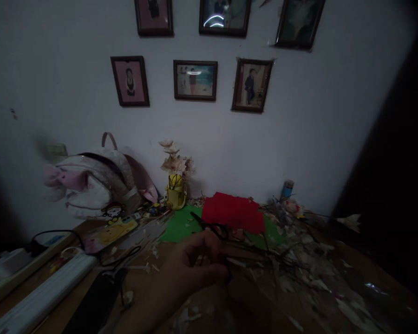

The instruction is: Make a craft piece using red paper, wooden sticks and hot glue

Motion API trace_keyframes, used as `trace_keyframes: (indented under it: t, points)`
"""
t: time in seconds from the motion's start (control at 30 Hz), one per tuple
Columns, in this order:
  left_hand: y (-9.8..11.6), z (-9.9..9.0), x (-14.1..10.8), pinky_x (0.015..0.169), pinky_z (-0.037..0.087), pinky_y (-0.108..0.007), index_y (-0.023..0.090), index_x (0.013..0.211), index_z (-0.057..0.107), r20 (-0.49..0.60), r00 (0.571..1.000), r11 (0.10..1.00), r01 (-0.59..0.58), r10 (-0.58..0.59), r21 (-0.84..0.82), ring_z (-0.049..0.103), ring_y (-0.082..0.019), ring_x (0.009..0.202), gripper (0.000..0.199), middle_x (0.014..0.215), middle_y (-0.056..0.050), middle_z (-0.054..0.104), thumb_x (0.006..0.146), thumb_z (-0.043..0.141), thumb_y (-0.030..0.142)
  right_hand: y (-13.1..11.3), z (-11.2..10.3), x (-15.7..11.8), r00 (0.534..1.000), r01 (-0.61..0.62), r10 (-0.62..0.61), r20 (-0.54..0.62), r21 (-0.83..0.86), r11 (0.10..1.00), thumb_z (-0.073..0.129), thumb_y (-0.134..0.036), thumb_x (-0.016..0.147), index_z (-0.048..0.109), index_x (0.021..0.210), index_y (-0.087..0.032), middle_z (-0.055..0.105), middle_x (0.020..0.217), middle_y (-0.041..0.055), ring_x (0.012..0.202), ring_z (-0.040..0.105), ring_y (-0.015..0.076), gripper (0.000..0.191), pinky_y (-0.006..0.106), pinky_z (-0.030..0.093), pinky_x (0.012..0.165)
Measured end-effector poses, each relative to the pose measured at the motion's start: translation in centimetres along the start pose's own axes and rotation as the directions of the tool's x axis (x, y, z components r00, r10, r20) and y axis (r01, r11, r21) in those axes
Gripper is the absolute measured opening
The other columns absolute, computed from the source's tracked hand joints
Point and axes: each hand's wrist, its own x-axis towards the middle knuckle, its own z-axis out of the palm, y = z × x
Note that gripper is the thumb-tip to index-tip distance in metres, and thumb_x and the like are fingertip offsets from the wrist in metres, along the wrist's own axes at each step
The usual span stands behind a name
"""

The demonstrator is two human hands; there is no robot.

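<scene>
My left hand reaches in from the lower left over the table, its thumb and fingertips brought together in a pinch. Something thin and dark seems to be at the fingertips, but the dim light hides what it is. Just beyond the fingers lie black-handled scissors, partly over a green sheet and a red sheet of paper. A pale narrow strip shows right beside the fingertips. My right hand does not show.
Pale scraps and thin stems cover the table's right side. At the back stands a yellow holder with paper flowers. On the left are a backpack, a power strip and a dark phone-like slab. Framed photos hang above.
</scene>
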Motion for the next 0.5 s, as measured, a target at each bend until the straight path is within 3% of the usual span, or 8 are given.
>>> trace_keyframes:
  t: [0.13, 0.27, 0.37, 0.5]
  points:
    - [-0.10, 0.05, 0.04, 0.052, 0.037, -0.019, 0.017, 0.063, 0.049, -0.007, 1.000, 0.999, 0.015, -0.016, -0.039, 0.046, -0.008, 0.057, 0.032, 0.062, 0.004, 0.050, 0.057, 0.077, 0.032, -0.06, -0.25, 0.13, 1.000, -0.010, 0.010, 0.009, 0.015, 1.000, 0.050, -0.032, 0.088, 0.057, 0.104, -0.019, 0.060, 0.102, 0.0049, 0.084, 0.059, 0.0145, 0.022, 0.031, 0.051, 0.071]
    - [-0.01, 0.18, 0.00, 0.053, 0.036, -0.018, 0.017, 0.068, 0.056, -0.033, 0.999, 1.000, 0.008, -0.008, -0.025, 0.046, -0.007, 0.057, 0.024, 0.061, 0.005, 0.053, 0.054, 0.076, 0.015, -0.13, -0.57, -0.01, 1.000, -0.021, 0.020, 0.009, 0.032, 0.999, 0.049, -0.033, 0.088, 0.058, 0.102, -0.020, 0.060, 0.101, 0.0042, 0.083, 0.059, 0.0140, 0.020, 0.029, 0.051, 0.070]
    - [-0.11, 0.20, -0.18, 0.057, 0.038, -0.018, 0.020, 0.080, 0.061, -0.039, 0.999, 0.999, 0.011, -0.013, -0.037, 0.049, -0.008, 0.059, 0.035, 0.065, 0.006, 0.056, 0.050, 0.076, 0.008, -0.19, -0.59, -0.18, 1.000, -0.020, 0.019, 0.015, 0.054, 0.998, 0.049, -0.032, 0.088, 0.058, 0.103, -0.020, 0.060, 0.103, 0.0047, 0.083, 0.059, 0.0137, 0.021, 0.030, 0.051, 0.071]
    - [-0.58, -0.16, -0.43, 0.062, 0.042, -0.022, 0.023, 0.092, 0.064, 0.095, 0.993, 0.997, -0.076, 0.074, 0.025, 0.054, -0.011, 0.065, 0.034, 0.079, 0.001, 0.060, 0.060, 0.075, 0.020, -0.30, -0.36, -0.63, 0.999, -0.030, 0.027, 0.037, 0.096, 0.995, 0.050, -0.032, 0.088, 0.057, 0.103, -0.019, 0.059, 0.103, 0.0047, 0.084, 0.059, 0.0143, 0.021, 0.030, 0.052, 0.070]
